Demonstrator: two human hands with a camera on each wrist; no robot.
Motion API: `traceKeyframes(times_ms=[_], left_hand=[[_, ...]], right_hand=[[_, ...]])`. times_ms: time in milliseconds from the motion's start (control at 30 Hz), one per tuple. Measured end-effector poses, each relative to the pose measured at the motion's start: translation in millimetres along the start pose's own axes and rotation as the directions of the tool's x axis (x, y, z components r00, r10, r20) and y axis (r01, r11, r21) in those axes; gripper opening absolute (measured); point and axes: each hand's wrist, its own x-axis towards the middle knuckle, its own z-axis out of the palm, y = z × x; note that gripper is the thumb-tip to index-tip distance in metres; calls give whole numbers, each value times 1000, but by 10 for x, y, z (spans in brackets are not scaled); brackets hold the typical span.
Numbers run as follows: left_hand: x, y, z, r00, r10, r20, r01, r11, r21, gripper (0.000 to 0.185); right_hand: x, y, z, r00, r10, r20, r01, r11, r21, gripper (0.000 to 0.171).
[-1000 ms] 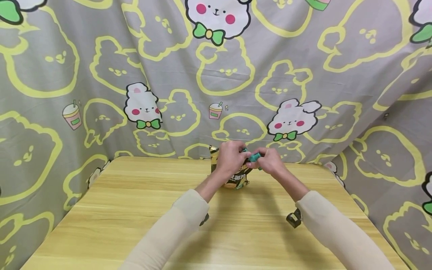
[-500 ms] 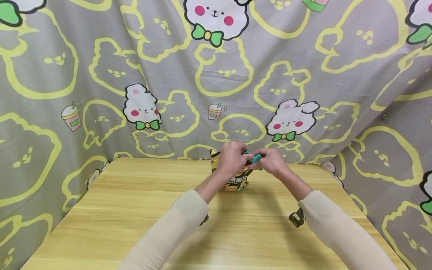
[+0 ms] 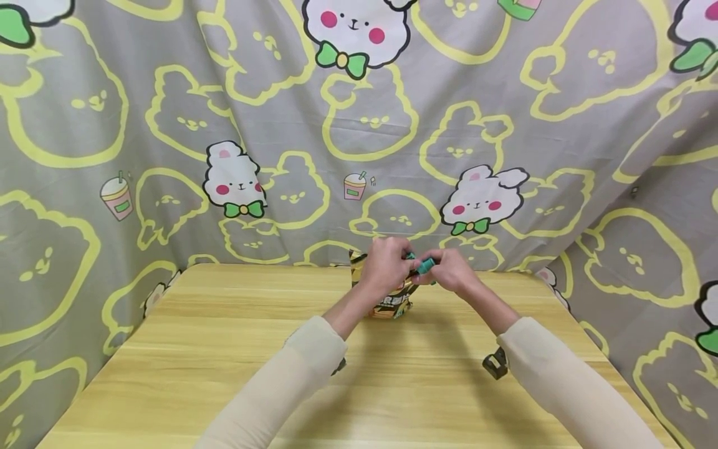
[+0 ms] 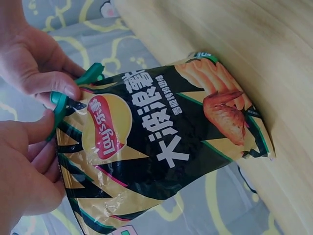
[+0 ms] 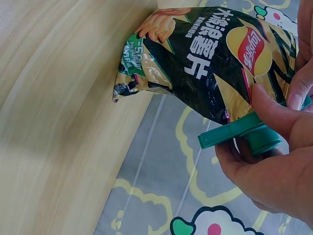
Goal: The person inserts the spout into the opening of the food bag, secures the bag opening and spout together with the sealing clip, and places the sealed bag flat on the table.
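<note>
A black and gold potato chip bag (image 4: pixel 146 147) stands on the table, leaning slightly, its top edge between the two hands. Across the right part of that edge sits a green bag clip (image 5: pixel 234 129), with a round spout-like part visible in the right wrist view. My left hand (image 3: pixel 384 265) grips the bag's top edge near the clip's inner end, the thumb touching the green plastic. My right hand (image 3: pixel 450 269) pinches the clip from the right, thumb on the front and fingers behind. The fingers partly cover the clip, so how far it encloses the edge is hidden.
The wooden table (image 3: pixel 224 349) reaches to a patterned curtain (image 3: pixel 381 125) behind and at both sides. Beneath the right cuff shows a black wrist mount (image 3: pixel 496 363). The bag stands near the table's far edge.
The bag and both hands sit very slightly lower in the head view, with a small shift of the whole scene. Both hands keep hold at the bag's top and the clip.
</note>
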Motion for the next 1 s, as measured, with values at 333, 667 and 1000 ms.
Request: traceKeyframes(times_ms=[333,667,1000], left_hand=[[-17,9,-17,999,9,38,-9,1000,8,14],[-44,29,-60,998,18,68,-19,1000,9,17],[-90,43,-110,995,7,104,-8,1000,14,16]], right_hand=[[-29,-13,-59,999,-13,35,14,1000,-28,45],[-52,-26,-92,997,-15,71,17,999,-29,53],[-85,-39,-117,995,-18,96,21,999,-30,56]])
